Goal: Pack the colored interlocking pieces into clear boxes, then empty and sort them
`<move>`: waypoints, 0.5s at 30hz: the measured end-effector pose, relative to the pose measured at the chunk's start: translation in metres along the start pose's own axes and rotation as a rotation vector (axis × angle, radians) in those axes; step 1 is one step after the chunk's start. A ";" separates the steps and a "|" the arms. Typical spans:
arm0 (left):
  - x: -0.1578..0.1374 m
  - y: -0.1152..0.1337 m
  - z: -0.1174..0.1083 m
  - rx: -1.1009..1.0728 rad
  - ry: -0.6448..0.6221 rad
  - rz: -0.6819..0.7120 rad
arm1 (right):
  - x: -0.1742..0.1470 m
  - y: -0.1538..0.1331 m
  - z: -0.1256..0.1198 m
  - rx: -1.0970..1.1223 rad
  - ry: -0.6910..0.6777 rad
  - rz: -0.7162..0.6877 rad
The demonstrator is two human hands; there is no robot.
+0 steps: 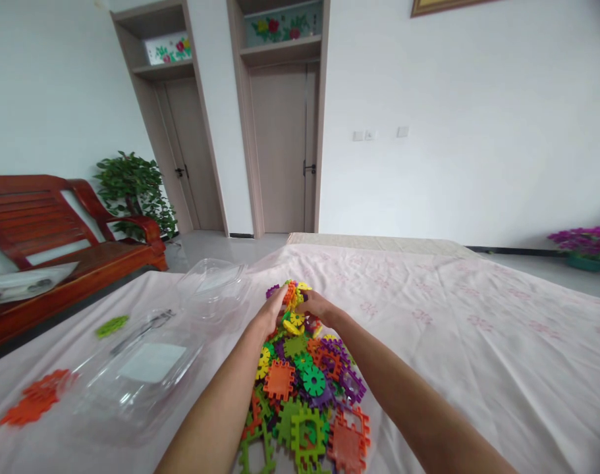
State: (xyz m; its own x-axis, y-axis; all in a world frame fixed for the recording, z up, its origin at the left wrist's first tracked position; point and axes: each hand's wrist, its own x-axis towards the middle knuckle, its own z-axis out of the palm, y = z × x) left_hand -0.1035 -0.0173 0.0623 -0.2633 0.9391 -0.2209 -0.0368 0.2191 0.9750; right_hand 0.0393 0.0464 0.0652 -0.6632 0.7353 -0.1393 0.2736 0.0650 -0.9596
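A heap of colourful interlocking plastic toy pieces (313, 380), some square and some flower-shaped, lies on the cloth between my forearms. At its far end, my left hand (274, 308) and my right hand (318, 307) curl in from either side around a cluster of yellow and orange toy pieces (292, 297). Both hands touch that cluster, and their fingers are partly hidden by it. Yellow flower-shaped pieces (294, 321) sit just below my hands. Square orange and green pieces fill the near end of the heap.
Left of the heap is a clear plastic container (141, 368), with another clear plastic piece (213, 283) behind it. A green piece (112, 326) and orange pieces (37, 397) lie apart at left. Pale patterned cloth (452, 349) covers the surface; a wooden bench (72, 243) stands beyond.
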 end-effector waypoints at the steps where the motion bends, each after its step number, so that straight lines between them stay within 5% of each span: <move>1: -0.005 0.004 -0.002 -0.046 -0.018 -0.001 | -0.006 -0.002 -0.002 0.027 -0.006 -0.001; 7: -0.043 0.023 -0.028 -0.175 -0.112 0.046 | -0.046 -0.014 -0.029 0.071 -0.190 -0.085; 10: -0.060 0.020 -0.042 0.007 -0.118 0.084 | -0.066 -0.017 -0.045 -0.021 -0.309 -0.104; 15: -0.077 -0.004 -0.057 0.351 0.054 0.152 | -0.106 -0.010 -0.071 -0.422 -0.164 -0.084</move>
State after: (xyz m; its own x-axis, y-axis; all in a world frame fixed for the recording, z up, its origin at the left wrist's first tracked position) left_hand -0.1383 -0.1059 0.0767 -0.2910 0.9546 -0.0637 0.3360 0.1643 0.9274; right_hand 0.1565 0.0159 0.1065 -0.7874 0.6016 -0.1347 0.4514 0.4137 -0.7906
